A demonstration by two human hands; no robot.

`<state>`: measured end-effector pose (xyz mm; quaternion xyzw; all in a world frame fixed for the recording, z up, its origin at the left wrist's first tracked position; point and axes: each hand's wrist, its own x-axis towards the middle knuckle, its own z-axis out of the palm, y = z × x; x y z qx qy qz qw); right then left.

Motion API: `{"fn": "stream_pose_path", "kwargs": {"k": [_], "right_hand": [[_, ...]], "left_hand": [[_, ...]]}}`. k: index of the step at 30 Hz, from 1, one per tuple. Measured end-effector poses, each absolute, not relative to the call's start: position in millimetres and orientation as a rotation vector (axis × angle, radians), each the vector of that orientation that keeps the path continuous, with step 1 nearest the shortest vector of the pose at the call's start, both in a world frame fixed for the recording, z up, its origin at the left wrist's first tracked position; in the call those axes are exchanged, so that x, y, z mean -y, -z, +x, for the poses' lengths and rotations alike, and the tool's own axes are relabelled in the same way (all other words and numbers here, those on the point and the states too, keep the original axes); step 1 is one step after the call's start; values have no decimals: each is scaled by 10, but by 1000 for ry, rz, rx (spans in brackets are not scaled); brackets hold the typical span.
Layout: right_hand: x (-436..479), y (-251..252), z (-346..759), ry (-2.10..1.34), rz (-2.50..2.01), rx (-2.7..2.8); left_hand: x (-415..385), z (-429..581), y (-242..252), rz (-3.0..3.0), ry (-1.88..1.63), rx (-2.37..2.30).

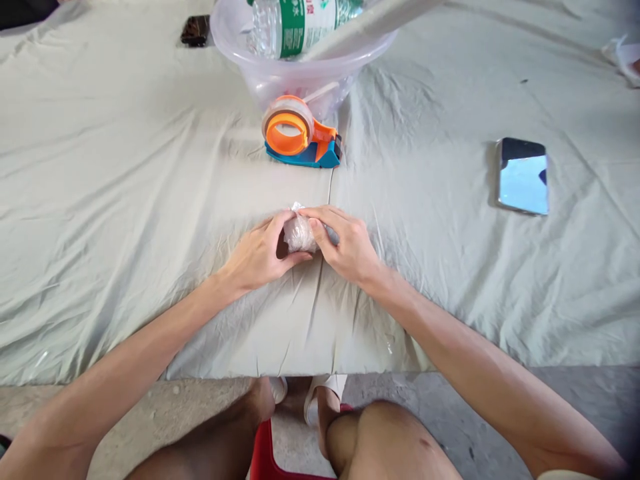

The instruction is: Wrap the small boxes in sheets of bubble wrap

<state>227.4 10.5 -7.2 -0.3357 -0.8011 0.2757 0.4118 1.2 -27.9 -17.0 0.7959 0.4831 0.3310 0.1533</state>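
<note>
Pale cloth (125, 200) bears wrapped bundle (299, 233) pinched between left hand (257, 257) and right hand (347, 247).

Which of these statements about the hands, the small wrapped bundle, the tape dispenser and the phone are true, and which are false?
1. Both hands, left hand and right hand, hold the small wrapped bundle. True.
2. The tape dispenser lies inside the plastic bowl. False: it stands on the cloth, in front of the bowl.
3. The phone lies to the right of the hands. True.
4. The bowl holds only fruit. False: a bottle lies in it.
</note>
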Motion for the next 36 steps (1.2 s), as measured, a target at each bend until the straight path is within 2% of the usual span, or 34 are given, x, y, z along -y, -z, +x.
{"fn": "stream_pose_path", "kwargs": {"k": [13, 23, 36], "right_hand": [[-194, 107, 2314, -891, -768, 2070], [-177, 29, 2337, -1121, -513, 1971], [-260, 113, 2366, -874, -415, 2053]], "left_hand": [[263, 45, 173, 2369, -996, -1349], [216, -69, 141, 2878, -1384, -1093], [269, -81, 44, 2716, -1189, -1067]]}}
